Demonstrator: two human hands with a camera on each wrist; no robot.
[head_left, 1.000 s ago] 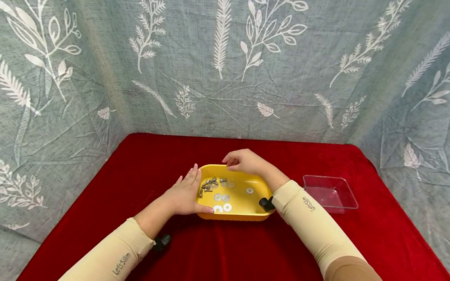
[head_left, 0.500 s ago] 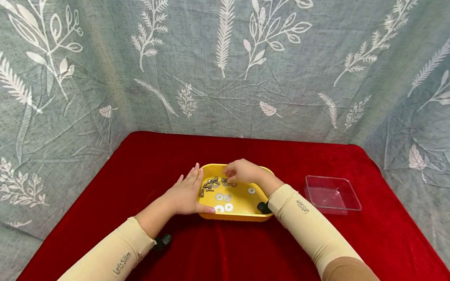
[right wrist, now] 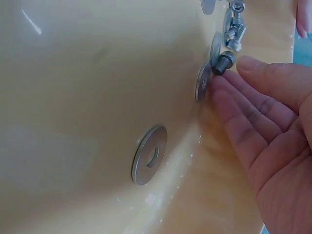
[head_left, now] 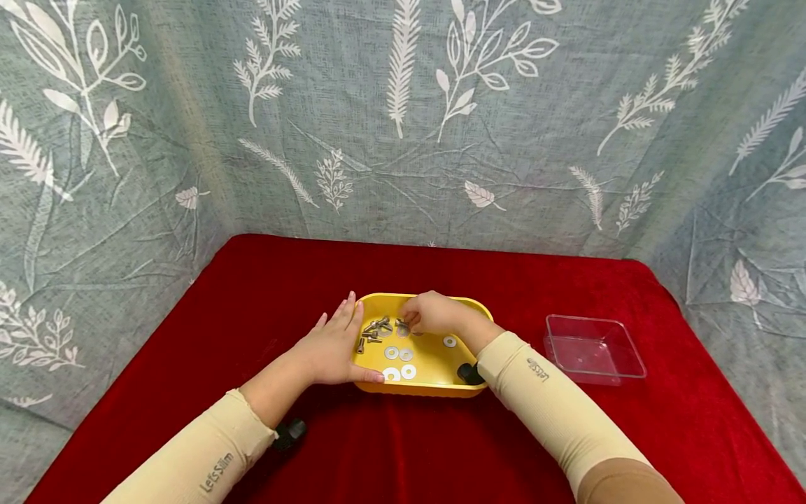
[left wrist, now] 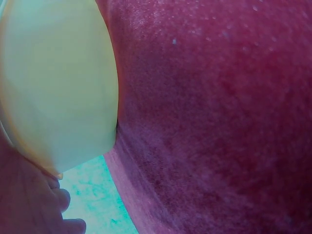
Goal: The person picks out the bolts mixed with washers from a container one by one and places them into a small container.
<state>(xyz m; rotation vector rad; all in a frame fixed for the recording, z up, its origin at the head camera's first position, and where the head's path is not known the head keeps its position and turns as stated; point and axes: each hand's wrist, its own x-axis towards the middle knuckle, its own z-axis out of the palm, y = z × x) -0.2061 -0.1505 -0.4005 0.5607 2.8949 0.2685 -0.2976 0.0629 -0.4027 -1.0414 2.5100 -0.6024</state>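
Note:
My left hand [head_left: 327, 350] rests against the left end of a yellow tray [head_left: 441, 387], fingers spread and straight, thumb over the front rim. Inside the tray lie several metal washers [head_left: 408, 372] and, to the left, several socket-head bolts [head_left: 361, 346]. My right hand [head_left: 434, 313] reaches into the tray near the back. In the right wrist view, its fingertips touch one socket-head bolt [right wrist: 225, 62] beside a washer [right wrist: 203, 82], with the thumb close on the other side. No firm pinch shows. The left wrist view shows mostly the tray's outer wall [left wrist: 61, 87].
A clear plastic box [head_left: 595, 348] stands on the red cloth [head_left: 504, 280] to the right of the tray. A grey leaf-patterned curtain [head_left: 403, 175] hangs behind and along both sides. Black wrist cameras [head_left: 469, 374] sit near the hands.
My right hand has come down from above the tray's back rim to the bolt inside, lowering slightly more over the last half second. The left hand has kept its place.

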